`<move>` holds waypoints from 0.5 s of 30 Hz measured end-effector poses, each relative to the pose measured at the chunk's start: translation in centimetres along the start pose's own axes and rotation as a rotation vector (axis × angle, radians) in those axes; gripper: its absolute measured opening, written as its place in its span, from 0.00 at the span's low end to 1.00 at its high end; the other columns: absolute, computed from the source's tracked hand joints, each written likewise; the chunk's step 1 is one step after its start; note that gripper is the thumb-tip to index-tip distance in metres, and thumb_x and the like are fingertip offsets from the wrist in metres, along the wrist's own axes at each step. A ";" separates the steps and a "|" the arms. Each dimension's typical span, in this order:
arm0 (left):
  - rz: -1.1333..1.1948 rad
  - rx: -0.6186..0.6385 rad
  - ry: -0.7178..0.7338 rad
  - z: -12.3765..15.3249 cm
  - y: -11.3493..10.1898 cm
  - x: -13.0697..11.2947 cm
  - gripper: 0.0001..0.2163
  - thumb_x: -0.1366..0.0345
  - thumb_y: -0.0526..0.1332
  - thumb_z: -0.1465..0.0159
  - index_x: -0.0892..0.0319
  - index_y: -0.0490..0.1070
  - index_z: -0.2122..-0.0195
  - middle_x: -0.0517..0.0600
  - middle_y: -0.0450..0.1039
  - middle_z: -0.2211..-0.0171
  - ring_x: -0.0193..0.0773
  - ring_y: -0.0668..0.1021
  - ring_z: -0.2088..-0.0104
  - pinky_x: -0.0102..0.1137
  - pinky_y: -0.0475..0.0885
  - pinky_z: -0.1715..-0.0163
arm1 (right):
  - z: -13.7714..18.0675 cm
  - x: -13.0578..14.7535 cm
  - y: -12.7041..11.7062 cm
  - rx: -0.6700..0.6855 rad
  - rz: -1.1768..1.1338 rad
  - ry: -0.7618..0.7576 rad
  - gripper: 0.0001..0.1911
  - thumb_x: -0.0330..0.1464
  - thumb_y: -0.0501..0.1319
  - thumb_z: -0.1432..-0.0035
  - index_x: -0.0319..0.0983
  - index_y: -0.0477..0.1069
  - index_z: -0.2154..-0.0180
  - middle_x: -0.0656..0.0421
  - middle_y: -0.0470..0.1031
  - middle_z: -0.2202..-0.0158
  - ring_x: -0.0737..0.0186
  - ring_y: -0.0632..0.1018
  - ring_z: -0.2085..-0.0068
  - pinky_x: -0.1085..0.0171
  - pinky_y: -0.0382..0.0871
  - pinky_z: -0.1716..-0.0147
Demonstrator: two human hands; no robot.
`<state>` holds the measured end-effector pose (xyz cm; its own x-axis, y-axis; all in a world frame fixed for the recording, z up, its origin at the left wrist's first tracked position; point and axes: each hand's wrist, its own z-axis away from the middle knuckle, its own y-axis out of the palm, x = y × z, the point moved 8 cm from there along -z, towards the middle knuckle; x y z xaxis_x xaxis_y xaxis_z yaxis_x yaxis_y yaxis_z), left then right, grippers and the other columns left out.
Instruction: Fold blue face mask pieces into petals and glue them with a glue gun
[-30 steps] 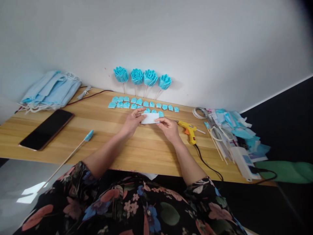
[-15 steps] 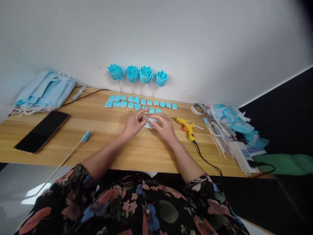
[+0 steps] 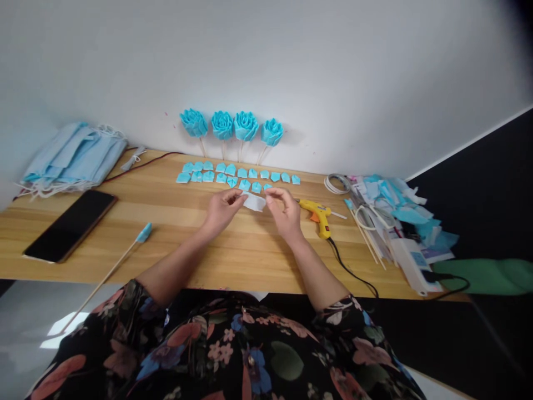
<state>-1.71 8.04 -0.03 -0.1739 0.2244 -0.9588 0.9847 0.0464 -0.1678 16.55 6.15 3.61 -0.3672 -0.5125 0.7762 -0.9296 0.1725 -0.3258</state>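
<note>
A small white piece of thin fabric [image 3: 255,203] is stretched flat between my two hands, just above the wooden table. My left hand [image 3: 225,211] pinches its left end between thumb and fingertips. On the opposite end, my right hand [image 3: 285,215] pinches with thumb and index finger. Right behind the fabric lie folded blue petals [image 3: 231,169] in two rows. Blue fabric roses [image 3: 222,125] on thin sticks lean against the wall beyond them. A yellow glue gun [image 3: 318,215] lies close to my right hand.
On the left are a stack of face masks [image 3: 73,155], a phone [image 3: 70,225] and a blue-tipped stick [image 3: 119,261] jutting past the table's front edge. Scissors [image 3: 368,216], a tape roll [image 3: 337,184], fabric scraps [image 3: 400,200] and a white power strip [image 3: 410,266] crowd the right.
My hands have drawn apart, my right hand shifting slightly right, and more of the white fabric shows flat between them. The camera view has shifted a little.
</note>
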 end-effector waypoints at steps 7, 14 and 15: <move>-0.257 -0.081 0.262 0.3 -0.7 -2.5 0.07 0.65 0.60 0.38 0.59 0.76 0.70 0.48 0.74 0.73 0.34 0.72 0.72 0.29 0.66 0.70 | 0.8 -0.3 1.0 0.117 -0.143 0.197 0.20 0.45 0.57 0.37 0.40 0.74 0.73 0.61 0.71 0.80 0.67 0.70 0.77 0.65 0.64 0.74; -0.451 -0.072 0.572 1.6 0.0 -4.9 0.10 0.68 0.57 0.35 0.56 0.80 0.61 0.53 0.79 0.64 0.40 0.77 0.62 0.35 0.71 0.61 | 3.4 -2.2 6.4 0.345 -0.805 0.792 0.22 0.51 0.68 0.53 0.38 0.75 0.70 0.61 0.74 0.78 0.72 0.66 0.80 0.71 0.49 0.85; -0.463 -0.066 0.575 1.7 0.1 -5.0 0.11 0.68 0.57 0.35 0.56 0.80 0.61 0.53 0.79 0.64 0.41 0.76 0.62 0.36 0.70 0.61 | 3.6 -2.5 6.5 0.324 -0.843 0.841 0.20 0.48 0.71 0.56 0.38 0.73 0.72 0.62 0.74 0.78 0.73 0.67 0.79 0.72 0.50 0.85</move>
<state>-0.76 5.32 4.34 -0.5652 0.6413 -0.5189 0.8104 0.3143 -0.4944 11.50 5.54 -2.34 0.3242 0.3584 0.8755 -0.8790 -0.2279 0.4188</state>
